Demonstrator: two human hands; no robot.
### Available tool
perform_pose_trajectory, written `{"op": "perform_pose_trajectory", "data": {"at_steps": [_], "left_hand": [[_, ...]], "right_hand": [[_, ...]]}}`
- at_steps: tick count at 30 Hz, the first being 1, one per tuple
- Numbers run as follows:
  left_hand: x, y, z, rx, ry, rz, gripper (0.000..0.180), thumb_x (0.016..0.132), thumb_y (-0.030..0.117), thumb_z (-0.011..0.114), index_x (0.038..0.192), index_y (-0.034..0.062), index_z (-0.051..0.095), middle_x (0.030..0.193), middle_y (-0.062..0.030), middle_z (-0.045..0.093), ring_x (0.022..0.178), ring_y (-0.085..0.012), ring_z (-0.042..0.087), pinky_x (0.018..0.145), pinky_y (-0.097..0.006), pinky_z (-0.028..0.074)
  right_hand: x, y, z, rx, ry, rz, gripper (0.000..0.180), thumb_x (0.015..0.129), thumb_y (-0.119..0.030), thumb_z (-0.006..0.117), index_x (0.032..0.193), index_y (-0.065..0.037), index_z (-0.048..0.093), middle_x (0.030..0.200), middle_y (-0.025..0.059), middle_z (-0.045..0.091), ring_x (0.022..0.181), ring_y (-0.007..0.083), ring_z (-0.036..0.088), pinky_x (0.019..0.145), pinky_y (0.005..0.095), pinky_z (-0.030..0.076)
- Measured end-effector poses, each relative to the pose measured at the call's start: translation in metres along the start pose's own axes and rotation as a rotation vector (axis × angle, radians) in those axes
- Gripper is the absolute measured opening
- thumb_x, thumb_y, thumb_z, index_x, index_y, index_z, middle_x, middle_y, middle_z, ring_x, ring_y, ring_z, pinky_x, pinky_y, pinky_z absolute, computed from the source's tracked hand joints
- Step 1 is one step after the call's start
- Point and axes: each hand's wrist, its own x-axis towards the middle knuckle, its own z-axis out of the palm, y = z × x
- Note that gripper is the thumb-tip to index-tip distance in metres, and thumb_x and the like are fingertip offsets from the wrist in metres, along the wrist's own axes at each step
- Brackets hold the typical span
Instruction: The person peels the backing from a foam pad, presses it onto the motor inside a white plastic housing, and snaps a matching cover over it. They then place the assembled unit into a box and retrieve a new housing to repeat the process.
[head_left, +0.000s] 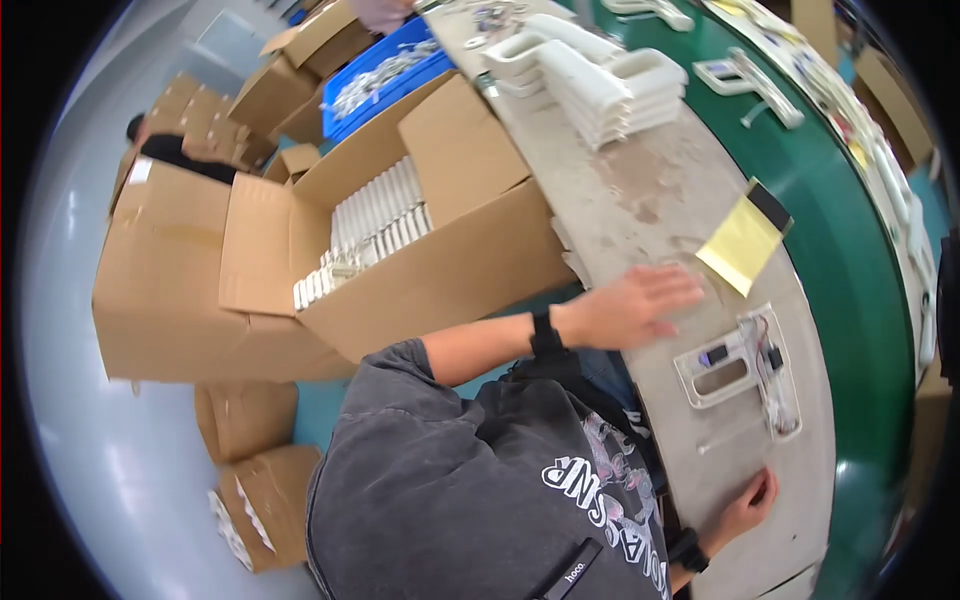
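grey workbench [650, 190] curves down the right of the frame. left hand [635, 305] lies flat at centre, fingers spread, just left of a white plastic housing [735, 370]. right hand [750, 505], lower right, rests on the bench edge, its grip partly hidden; open cardboard box [400, 240] at left.

head view | worn on the person's head, looking steeply down from close above | fisheye bends the workbench [650, 190] edge and green conveyor [850, 260] | cardboard boxes [450, 250] left | single view, nothing shared
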Motion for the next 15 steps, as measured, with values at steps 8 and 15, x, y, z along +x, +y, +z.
{"op": "perform_pose_trajectory", "data": {"at_steps": [8, 15], "left_hand": [[-0.217, -0.172, -0.213, 0.581, 0.247, -0.999, 0.035, 0.093, 0.033, 0.065, 0.117, 0.0080, 0.066, 0.126, -0.0162, 0.063, 0.120, -0.0361, 0.057, 0.097, -0.053, 0.046], [-0.435, -0.216, -0.297, 0.653, -0.606, -1.934, 0.092, 0.072, 0.077, 0.069, 0.123, 0.0004, 0.064, 0.126, -0.0183, 0.065, 0.119, -0.0324, 0.061, 0.097, -0.047, 0.049]], "right_hand": [[0.013, 0.005, -0.011, 0.041, -0.032, 0.092, 0.021, 0.102, -0.009, 0.054, 0.113, 0.006, 0.064, 0.110, 0.0136, 0.066, 0.102, 0.0246, 0.062, 0.094, 0.0334, 0.049], [0.009, -0.010, -0.002, -0.015, 0.146, 0.080, 0.020, 0.094, -0.010, 0.067, 0.101, 0.008, 0.069, 0.097, 0.0210, 0.071, 0.086, 0.0290, 0.065, 0.085, 0.0380, 0.053]]}}
